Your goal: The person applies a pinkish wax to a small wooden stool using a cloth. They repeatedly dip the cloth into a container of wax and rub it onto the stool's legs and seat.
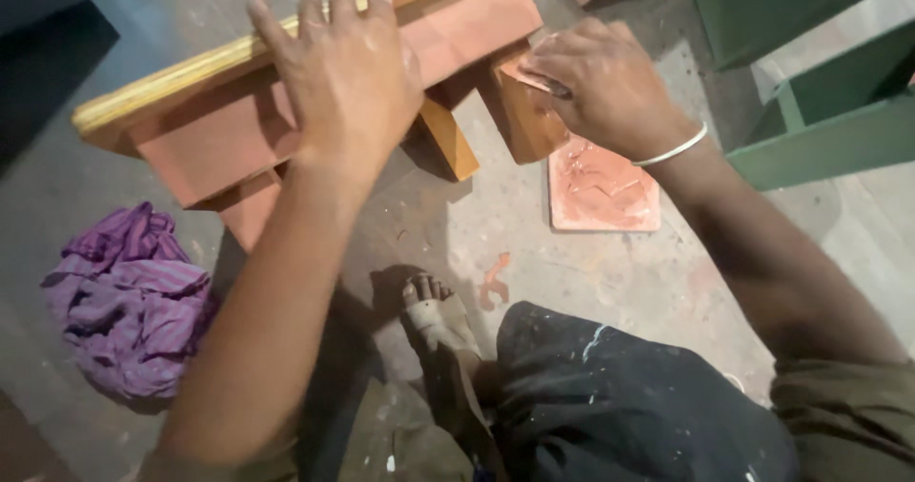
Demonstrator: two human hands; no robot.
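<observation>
My right hand [605, 86] is curled shut over a small pad, seemingly sandpaper [545, 83], pressed on the end of a primer-red wooden leg [519, 110], while my left hand [343, 77] lies flat and open on the overturned wooden stool [224, 134], pinning it to the floor at far centre. I judge I'm mid-way through rubbing down that leg, so the next stroke needs firm bracing and even pressure. A red-smeared tile [600, 191] lies just near of the leg; a purple rag [129, 301] sits near left.
</observation>
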